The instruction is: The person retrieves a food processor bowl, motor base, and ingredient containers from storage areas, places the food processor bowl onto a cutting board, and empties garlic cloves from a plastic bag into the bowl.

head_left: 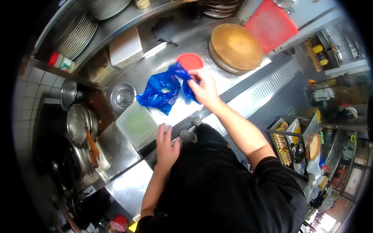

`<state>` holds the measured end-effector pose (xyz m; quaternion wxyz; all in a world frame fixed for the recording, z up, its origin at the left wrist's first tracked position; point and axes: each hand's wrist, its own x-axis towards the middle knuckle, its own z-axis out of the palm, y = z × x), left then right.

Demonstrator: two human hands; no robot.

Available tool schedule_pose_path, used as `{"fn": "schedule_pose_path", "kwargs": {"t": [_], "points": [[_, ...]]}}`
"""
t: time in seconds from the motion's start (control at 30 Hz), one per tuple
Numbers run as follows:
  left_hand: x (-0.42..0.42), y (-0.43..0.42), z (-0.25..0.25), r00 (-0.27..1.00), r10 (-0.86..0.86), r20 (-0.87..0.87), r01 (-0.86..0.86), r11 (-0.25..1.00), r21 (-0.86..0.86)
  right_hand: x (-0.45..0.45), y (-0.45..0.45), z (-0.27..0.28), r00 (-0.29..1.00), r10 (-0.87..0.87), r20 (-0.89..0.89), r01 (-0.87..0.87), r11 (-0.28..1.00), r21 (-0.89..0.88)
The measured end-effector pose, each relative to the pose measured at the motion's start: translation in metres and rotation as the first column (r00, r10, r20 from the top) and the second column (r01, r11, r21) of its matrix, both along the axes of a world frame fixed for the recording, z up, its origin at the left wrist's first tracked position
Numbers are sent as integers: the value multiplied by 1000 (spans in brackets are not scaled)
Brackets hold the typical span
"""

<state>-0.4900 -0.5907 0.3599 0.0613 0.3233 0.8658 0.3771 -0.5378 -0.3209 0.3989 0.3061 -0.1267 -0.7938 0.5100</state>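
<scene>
A blue plastic bag (160, 90) lies crumpled on the steel counter (229, 83), with something small and pale showing at its middle. The fingers of my right hand (204, 88) are closed on the bag's upper right part, beside a round red lid (189, 61). My left hand (167, 149) is held low near the counter's front edge, fingers apart and holding nothing. Just up and left of it sits a translucent plastic container (136, 123) with something green inside. A round metal bowl (123, 97) stands left of the bag.
A thick round chopping board (237, 47) and a red board (271, 26) are at the upper right. Plates (79, 37) stack on a shelf at the upper left. A strainer (77, 125) and pans stand left. Egg trays (281, 143) fill a rack at the right.
</scene>
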Motion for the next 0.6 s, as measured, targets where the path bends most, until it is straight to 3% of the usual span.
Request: {"fn": "schedule_pose_path", "kwargs": {"t": [0.1,0.2,0.3,0.37,0.4,0.47,0.5,0.6], "points": [[12,12,1,997,-80,-9,80,997,0,-17,1,12,995,47,-87,-48,999,-7],[21,28,2,992,-125,-16,124,992,-25,-32,11,-8,974,91,-208,-50,980,192],[32,48,-7,990,-139,15,140,985,-103,-13,18,-29,994,107,30,-111,925,364],[38,67,-13,986,-164,29,167,975,-150,26,37,-42,977,213,17,-208,926,314],[42,79,-16,984,-174,33,177,969,-173,55,53,-38,967,224,120,-250,923,293],[48,104,-27,978,-207,40,210,948,-239,120,91,-63,964,156,213,-212,939,271],[52,119,-34,969,-240,56,246,924,-294,154,114,-84,934,71,351,-168,952,254],[63,162,-77,922,-368,120,385,832,-399,290,193,-161,810,-187,555,54,967,247]]}}
